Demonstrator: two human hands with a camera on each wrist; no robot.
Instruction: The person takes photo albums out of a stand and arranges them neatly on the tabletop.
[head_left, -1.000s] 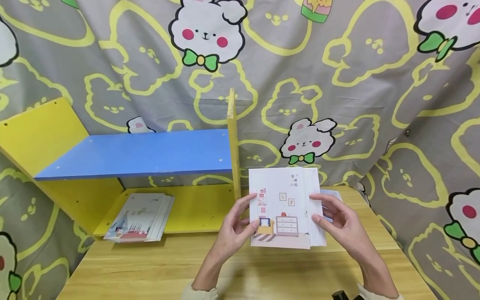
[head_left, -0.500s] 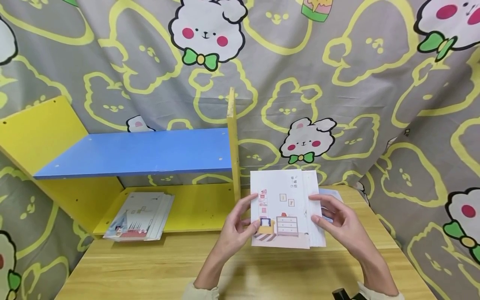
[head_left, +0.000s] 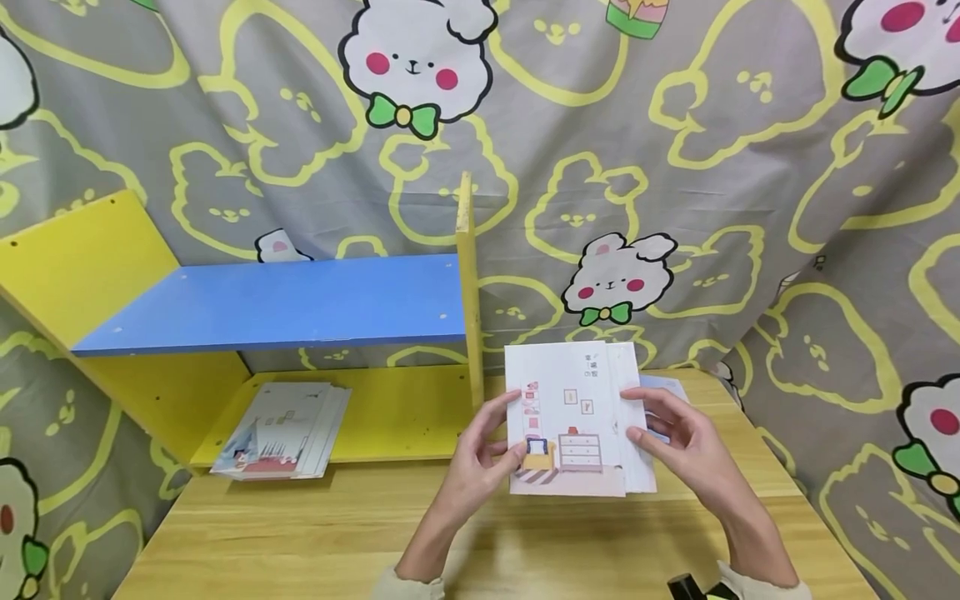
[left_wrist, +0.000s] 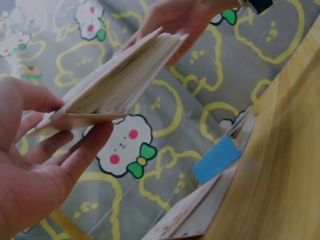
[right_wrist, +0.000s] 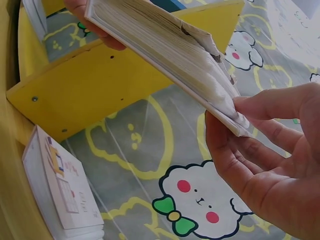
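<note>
Both hands hold up a white-covered book (head_left: 570, 417) above the table, its cover printed with a drawer chest, a yellow armchair and picture frames. My left hand (head_left: 480, 450) pinches the left edge, thumb on the cover and fingers behind. At the opposite side my right hand (head_left: 678, 437) pinches the white strip that shows beyond the cover's right edge. The page block (left_wrist: 120, 80) fans slightly in the left wrist view. A ragged, worn edge (right_wrist: 212, 45) shows along the book in the right wrist view.
A yellow shelf unit (head_left: 468, 250) with a blue board (head_left: 300, 300) stands at the left back. White books (head_left: 277, 433) lie on its bottom board. Behind my right hand, a pale blue item (head_left: 667, 387) lies on the wooden table (head_left: 315, 533). A patterned curtain (head_left: 525, 83) hangs behind.
The book and both hands have shifted slightly to the right, and the head view has moved a little too. Both hands keep their grip.
</note>
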